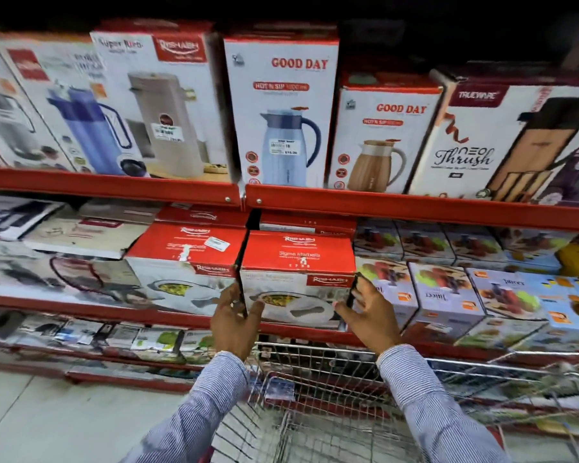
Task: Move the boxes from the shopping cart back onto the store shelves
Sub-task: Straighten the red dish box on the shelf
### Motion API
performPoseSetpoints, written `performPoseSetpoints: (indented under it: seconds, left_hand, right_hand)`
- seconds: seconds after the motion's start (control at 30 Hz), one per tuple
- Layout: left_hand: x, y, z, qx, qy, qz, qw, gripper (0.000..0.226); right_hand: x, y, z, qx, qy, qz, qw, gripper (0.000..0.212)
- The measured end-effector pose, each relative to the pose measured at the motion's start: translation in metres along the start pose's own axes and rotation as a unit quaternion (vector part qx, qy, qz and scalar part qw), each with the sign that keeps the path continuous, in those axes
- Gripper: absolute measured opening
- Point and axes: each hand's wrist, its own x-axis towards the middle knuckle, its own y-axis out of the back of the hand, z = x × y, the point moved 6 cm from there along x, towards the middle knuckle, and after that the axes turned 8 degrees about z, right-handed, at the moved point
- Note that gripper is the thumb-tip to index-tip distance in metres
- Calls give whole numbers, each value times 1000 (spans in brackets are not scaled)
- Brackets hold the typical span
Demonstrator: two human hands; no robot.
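Note:
A red-and-white Rishabh casserole box [298, 275] sits on the middle red shelf [114, 307], front face toward me. My left hand [233, 317] grips its lower left corner, fingers wrapped around the edge. On the box's lower right side my right hand [370, 312] presses with the thumb on the front and the fingers along the side. A matching Rishabh box [184, 262] stands touching it on the left. The wire shopping cart [315, 396] is directly below my arms; a red-and-blue item [278, 390] shows blurred inside it.
Juicer boxes [445, 302] crowd the shelf right of the held box. The upper shelf [415, 208] carries tall flask boxes, including a Good Day box [281, 111]. Lower shelves [131, 342] hold small packs. Pale floor [47, 422] lies to the lower left.

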Motion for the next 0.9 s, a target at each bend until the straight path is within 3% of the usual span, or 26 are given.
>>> performPoseSetpoints:
  seconds: [0.33,0.9]
  left_hand:
    - [14,2,-3,45,-49,-60,996,55]
    - [15,4,5,82,-83,-90,989,54]
  right_hand:
    - [-5,-5,0,23,-61,17,998,68]
    - [-10,1,-5,39,-62,46,996,61]
